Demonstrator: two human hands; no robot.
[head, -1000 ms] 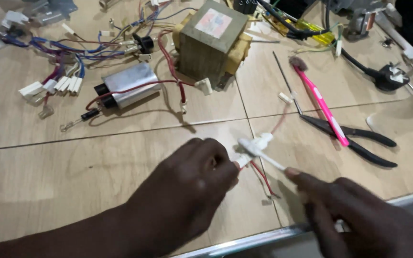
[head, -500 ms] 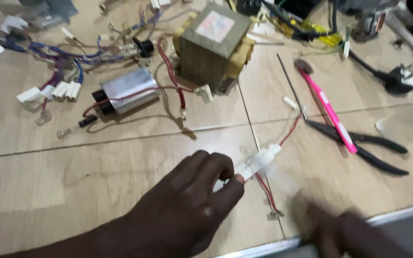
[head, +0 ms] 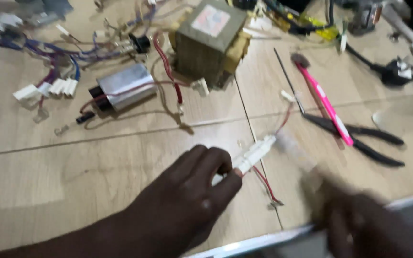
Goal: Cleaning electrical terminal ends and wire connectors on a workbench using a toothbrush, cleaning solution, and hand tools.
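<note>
Currently: left hand [head: 190, 200] pinches a white plastic connector [head: 254, 154] just above the wooden table [head: 72, 181], near its front edge.

Thumb and forefinger are closed on the connector's near end; its far end points up and right. Thin red wires [head: 266, 184] run off it, one ending in a small metal terminal on the table. Right hand [head: 359, 220] is a motion blur at lower right, just beside the connector's far end; grip unreadable, can't tell if it holds anything. Further back: transformer [head: 211, 40], silver capacitor [head: 125, 86], pink-handled tool [head: 323, 102] lying across black pliers [head: 359, 138], loose wire harness [head: 63, 52] at left.
</note>
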